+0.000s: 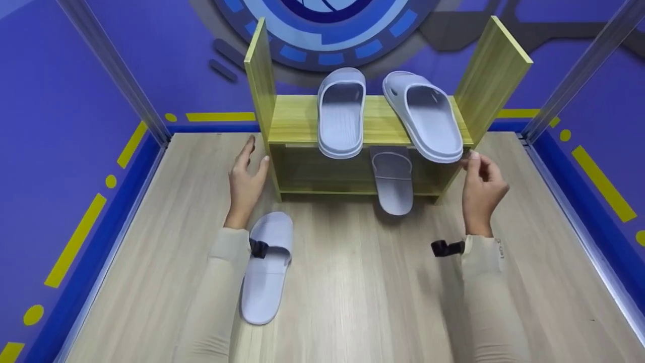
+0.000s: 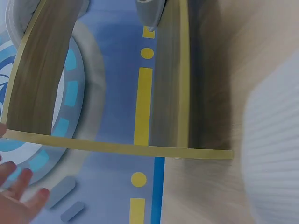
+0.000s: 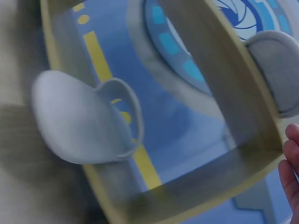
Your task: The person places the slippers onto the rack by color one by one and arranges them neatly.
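A small wooden shoe rack (image 1: 297, 118) stands against the back wall. On its upper board sit two grey clogs, one straight on the left (image 1: 341, 118) and one turned at an angle on the right (image 1: 434, 123). A grey slipper (image 1: 395, 191) juts out over the front of the lower board. My left hand (image 1: 245, 179) is beside the rack's left side panel, fingers extended and holding nothing. At the right front corner, close to the angled clog's heel, my right hand (image 1: 482, 186) has loosely bent fingers with nothing seen in them.
Another grey slipper (image 1: 263, 292) lies on the wooden floor (image 1: 352, 282), partly under the left wrist and its camera. Blue patterned walls (image 1: 65, 126) enclose the left, back and right. Tall rack side panels (image 1: 496, 75) rise above the upper board.
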Demonstrator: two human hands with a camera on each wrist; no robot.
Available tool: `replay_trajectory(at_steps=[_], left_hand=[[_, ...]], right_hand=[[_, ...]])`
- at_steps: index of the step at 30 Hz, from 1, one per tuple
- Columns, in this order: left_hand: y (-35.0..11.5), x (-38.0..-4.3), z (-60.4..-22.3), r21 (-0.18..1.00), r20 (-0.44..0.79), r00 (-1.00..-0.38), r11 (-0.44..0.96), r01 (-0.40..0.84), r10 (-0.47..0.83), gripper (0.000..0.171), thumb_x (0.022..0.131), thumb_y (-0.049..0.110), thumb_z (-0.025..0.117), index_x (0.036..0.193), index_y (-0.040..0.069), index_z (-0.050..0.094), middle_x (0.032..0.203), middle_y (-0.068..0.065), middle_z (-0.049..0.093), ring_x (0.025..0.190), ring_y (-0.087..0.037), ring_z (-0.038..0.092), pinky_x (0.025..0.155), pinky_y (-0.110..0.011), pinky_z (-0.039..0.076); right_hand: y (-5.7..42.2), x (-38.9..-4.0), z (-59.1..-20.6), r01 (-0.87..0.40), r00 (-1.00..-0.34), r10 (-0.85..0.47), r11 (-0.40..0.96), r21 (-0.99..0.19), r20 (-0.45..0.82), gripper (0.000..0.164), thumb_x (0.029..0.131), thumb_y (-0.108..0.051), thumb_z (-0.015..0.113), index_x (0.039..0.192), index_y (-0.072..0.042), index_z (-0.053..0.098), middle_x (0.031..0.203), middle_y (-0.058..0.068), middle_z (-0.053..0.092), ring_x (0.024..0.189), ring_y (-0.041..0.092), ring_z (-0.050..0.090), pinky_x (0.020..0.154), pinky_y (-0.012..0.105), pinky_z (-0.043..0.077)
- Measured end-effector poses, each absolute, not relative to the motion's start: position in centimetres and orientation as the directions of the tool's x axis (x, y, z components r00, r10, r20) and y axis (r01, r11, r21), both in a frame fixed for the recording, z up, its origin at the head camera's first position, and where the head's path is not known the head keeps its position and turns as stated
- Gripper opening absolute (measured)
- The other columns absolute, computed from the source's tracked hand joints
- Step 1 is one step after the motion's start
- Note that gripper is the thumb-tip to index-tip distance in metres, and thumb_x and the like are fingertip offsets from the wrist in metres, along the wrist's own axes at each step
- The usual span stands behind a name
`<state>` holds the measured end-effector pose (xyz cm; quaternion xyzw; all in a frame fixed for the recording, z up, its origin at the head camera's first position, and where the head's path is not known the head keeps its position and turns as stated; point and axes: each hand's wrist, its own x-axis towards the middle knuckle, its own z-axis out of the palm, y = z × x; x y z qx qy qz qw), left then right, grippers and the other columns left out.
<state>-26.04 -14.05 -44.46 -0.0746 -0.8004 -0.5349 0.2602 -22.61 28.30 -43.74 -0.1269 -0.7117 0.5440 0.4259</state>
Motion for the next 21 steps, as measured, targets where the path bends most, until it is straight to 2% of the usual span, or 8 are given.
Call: replay_trajectory(at_steps=[3, 6, 9, 12, 16, 21], left_hand=[[-14.2, -24.8, -45.2, 0.835, 0.441, -0.885, 0.430, 0.343, -0.150, 0.055, 0.093, 0.014, 0.062, 0.144, 0.003, 0.042, 0.150, -0.013, 0.041, 0.139, -0.027, 0.038, 0.116, -0.040, 0.031], [-14.4, -23.5, -46.1, 0.847, 0.370, -0.918, 0.458, 0.270, -0.141, 0.059, 0.093, 0.019, 0.063, 0.146, 0.006, 0.040, 0.152, -0.011, 0.038, 0.142, -0.027, 0.033, 0.118, -0.041, 0.027], [-14.5, -22.3, -46.8, 0.848, 0.314, -0.941, 0.483, 0.216, -0.130, 0.064, 0.092, 0.023, 0.065, 0.148, 0.007, 0.038, 0.153, -0.013, 0.036, 0.143, -0.029, 0.031, 0.117, -0.045, 0.026], [-14.6, -21.2, -47.5, 0.840, 0.281, -0.952, 0.510, 0.183, -0.121, 0.068, 0.090, 0.025, 0.066, 0.148, 0.007, 0.036, 0.153, -0.016, 0.034, 0.143, -0.033, 0.029, 0.117, -0.048, 0.025], [-14.6, -19.7, -48.2, 0.815, 0.247, -0.963, 0.560, 0.145, -0.110, 0.074, 0.088, 0.029, 0.069, 0.149, 0.007, 0.033, 0.155, -0.017, 0.030, 0.143, -0.035, 0.026, 0.117, -0.051, 0.024], [-14.8, -17.9, -49.4, 0.767, 0.216, -0.971, 0.633, 0.107, -0.099, 0.079, 0.086, 0.034, 0.069, 0.150, 0.005, 0.031, 0.157, -0.018, 0.025, 0.143, -0.039, 0.022, 0.114, -0.058, 0.024]], right_hand=[[28.9, -23.0, -42.7, -0.314, -0.580, 0.654, 0.370, -0.875, 0.485, 0.024, 0.094, -0.022, 0.062, 0.098, 0.000, 0.071, 0.082, -0.009, 0.067, 0.078, 0.006, 0.058, 0.072, 0.017, 0.046], [29.4, -23.3, -41.8, -0.327, -0.563, 0.662, 0.372, -0.869, 0.495, 0.021, 0.094, -0.016, 0.061, 0.106, -0.002, 0.069, 0.095, -0.004, 0.066, 0.087, 0.006, 0.058, 0.082, 0.018, 0.048], [29.8, -23.5, -40.9, -0.325, -0.564, 0.658, 0.377, -0.867, 0.498, 0.024, 0.094, -0.013, 0.060, 0.116, -0.005, 0.065, 0.108, -0.001, 0.062, 0.097, 0.007, 0.058, 0.093, 0.020, 0.048], [29.7, -23.4, -39.7, -0.312, -0.588, 0.638, 0.390, -0.867, 0.498, 0.029, 0.094, -0.013, 0.059, 0.122, -0.005, 0.061, 0.116, 0.002, 0.058, 0.103, 0.009, 0.057, 0.097, 0.022, 0.047], [29.4, -23.1, -38.6, -0.259, -0.650, 0.598, 0.405, -0.877, 0.468, 0.036, 0.096, -0.016, 0.058, 0.130, -0.005, 0.057, 0.127, 0.006, 0.055, 0.112, 0.013, 0.055, 0.102, 0.022, 0.044], [30.4, -24.6, -39.3, -0.264, -0.706, 0.538, 0.402, -0.877, 0.459, 0.044, 0.095, -0.019, 0.061, 0.136, -0.006, 0.052, 0.133, 0.010, 0.055, 0.118, 0.016, 0.055, 0.103, 0.024, 0.045]])
